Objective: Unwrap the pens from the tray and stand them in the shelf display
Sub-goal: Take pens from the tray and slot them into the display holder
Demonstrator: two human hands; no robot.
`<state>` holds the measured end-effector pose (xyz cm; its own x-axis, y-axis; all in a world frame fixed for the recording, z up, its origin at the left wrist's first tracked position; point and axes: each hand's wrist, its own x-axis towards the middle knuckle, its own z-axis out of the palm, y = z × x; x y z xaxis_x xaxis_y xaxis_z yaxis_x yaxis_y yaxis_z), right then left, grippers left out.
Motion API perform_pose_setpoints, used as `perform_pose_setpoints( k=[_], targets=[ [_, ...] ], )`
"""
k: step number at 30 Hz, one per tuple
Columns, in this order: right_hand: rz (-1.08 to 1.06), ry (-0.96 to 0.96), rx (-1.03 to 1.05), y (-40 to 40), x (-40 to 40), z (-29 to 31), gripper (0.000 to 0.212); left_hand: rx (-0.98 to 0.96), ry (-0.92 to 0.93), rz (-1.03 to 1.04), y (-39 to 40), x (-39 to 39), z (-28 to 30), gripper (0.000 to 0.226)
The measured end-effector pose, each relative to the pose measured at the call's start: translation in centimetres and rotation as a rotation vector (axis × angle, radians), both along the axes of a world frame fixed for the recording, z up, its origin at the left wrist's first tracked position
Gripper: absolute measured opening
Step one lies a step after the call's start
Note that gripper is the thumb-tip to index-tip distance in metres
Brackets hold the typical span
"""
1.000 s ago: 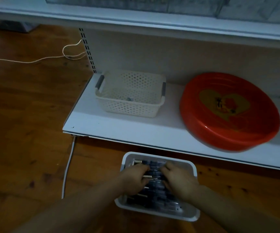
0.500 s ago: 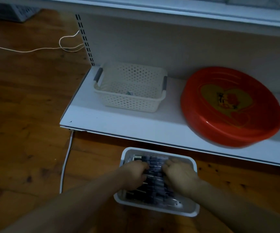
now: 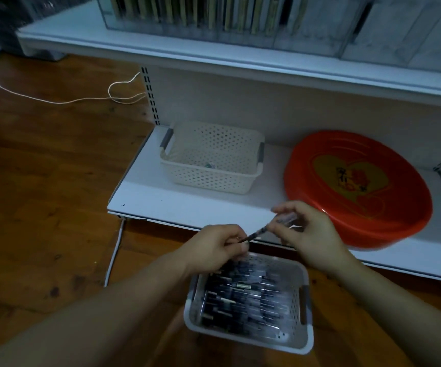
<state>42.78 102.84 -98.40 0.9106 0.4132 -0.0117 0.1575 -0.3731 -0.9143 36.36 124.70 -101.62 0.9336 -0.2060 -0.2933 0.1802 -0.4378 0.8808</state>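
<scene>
Two hands are pinching one light, stiff pen (image 3: 257, 232): left hand (image 3: 220, 247) holding its end, right hand (image 3: 308, 229) holding its slippery wrapper, above the tray (image 3: 305, 337).

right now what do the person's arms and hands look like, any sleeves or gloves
Both forearms are bare to the frame's edge: no sleeves show. The left hand and right hand wear no gloves, and no watch or bracelet shows at the wrists. The dim, blurred picture hides any ring on the fingers.

Retail shop, white slotted-upright gondola shelving (image 3: 240, 207), clear acrylic display bins (image 3: 214, 19) holding stock, wooden floor (image 3: 42, 181)
</scene>
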Motion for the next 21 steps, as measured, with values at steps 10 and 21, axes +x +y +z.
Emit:
perform_pose_setpoints(
  k=[10, 21],
  targets=[
    [-0.163, -0.330, 0.202, 1.9, 1.4, 7.0, 0.048, -0.273, -0.121, 0.102, -1.8, 1.9, 7.1, 0.008],
    [-0.092, -0.469, 0.332, 2.4, 3.3, 17.1, 0.030, -0.377, -0.351, 0.130, -2.3, 3.3, 15.0, 0.009]
  ],
)
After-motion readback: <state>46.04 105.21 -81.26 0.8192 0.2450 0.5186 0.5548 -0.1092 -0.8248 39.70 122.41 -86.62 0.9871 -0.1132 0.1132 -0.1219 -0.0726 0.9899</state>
